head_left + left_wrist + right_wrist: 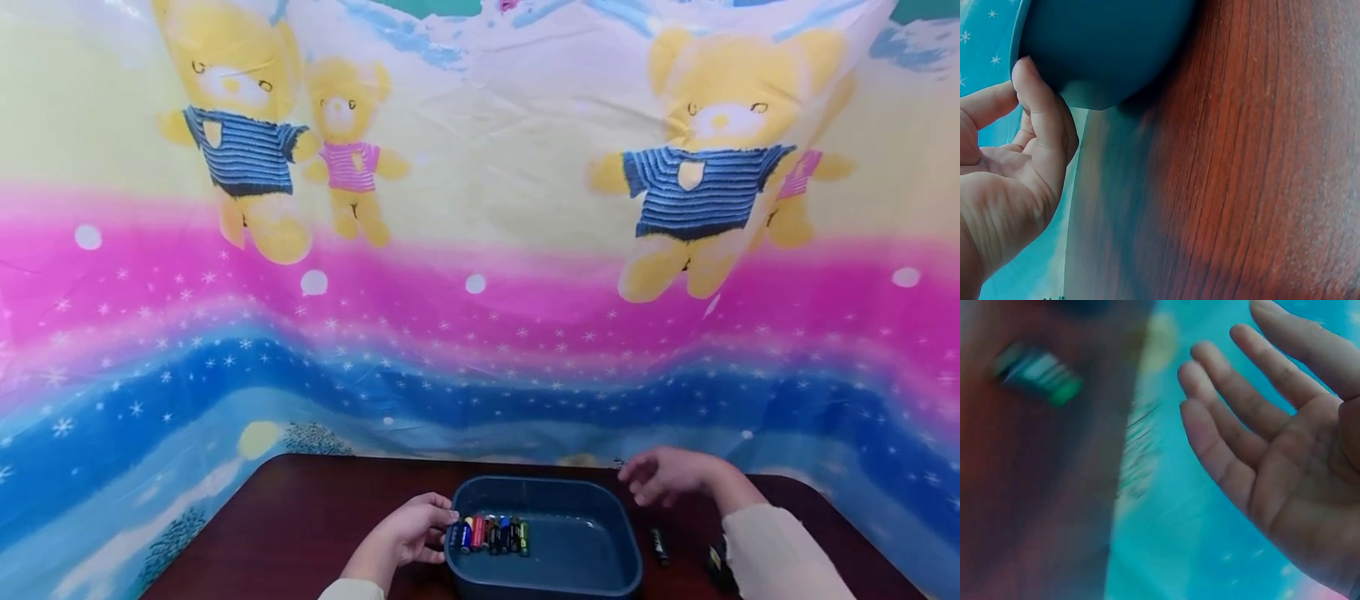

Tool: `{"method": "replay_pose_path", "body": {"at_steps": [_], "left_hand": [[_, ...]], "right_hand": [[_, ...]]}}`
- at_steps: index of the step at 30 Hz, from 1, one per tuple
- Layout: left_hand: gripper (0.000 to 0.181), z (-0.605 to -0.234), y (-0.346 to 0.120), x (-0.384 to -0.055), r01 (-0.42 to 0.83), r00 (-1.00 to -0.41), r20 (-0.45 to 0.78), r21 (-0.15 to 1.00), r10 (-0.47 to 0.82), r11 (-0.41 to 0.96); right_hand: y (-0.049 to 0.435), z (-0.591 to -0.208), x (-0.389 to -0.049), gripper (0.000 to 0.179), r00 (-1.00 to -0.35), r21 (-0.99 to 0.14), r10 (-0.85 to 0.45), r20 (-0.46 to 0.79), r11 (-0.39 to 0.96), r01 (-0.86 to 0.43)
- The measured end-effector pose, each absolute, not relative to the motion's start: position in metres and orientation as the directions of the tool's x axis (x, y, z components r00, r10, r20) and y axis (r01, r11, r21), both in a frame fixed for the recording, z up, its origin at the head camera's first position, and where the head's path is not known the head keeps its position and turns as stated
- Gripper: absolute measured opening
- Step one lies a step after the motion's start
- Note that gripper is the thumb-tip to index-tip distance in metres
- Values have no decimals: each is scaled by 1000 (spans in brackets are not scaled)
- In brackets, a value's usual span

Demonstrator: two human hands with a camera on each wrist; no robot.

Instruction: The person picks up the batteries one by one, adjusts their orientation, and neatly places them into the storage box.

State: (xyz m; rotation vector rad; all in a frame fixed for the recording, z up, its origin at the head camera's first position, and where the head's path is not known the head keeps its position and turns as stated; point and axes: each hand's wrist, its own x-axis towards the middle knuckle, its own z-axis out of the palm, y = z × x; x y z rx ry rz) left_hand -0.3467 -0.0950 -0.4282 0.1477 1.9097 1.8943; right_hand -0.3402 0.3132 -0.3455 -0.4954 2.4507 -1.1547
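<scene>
A dark blue-grey plastic box [573, 554] stands at the table's front middle. Several batteries [495, 536] of mixed colours lie side by side in its left part. At the box's left wall, my left hand [416, 529] grips the rim with its fingertips; the left wrist view shows the fingers [1038, 103] bent against the box's edge. My right hand [666, 477] is raised beyond the box's right rim, holding nothing, its fingers loosely spread in the right wrist view. Below it, a single dark battery [659, 547] with a green end lies on the table, blurred in the right wrist view.
A black object [718, 567] sits right of the loose battery, partly hidden by my right sleeve [780, 550]. The dark reddish wooden table [300, 533] ends at the back against a hanging cloth [480, 350] printed with bears and snowflakes.
</scene>
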Motion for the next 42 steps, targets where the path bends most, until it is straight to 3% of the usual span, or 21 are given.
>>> {"method": "replay_pose_path", "body": {"at_steps": [9,14,19,42], "left_hand": [[17,-426,-95,-347,-232,-895,-241,970,376,71],[18,-428,-96,-344,-233,-897,-242,970,369,70],[18,-429,-97,-345,-224,-898,-232,972,373,64],[18,-430,-97,-346,-237,-895,-240,970,376,54]], "right_hand": [[355,-405,-329,44,-887,-784,-412,-210,613,-100],[405,-480,-378,56,-856,-793,-458,-240,601,-99],[439,-535,-418,62,-875,-811,-420,-243,583,-55],[423,-532,-416,49,-904,-656,-385,-184,733,-178]]}}
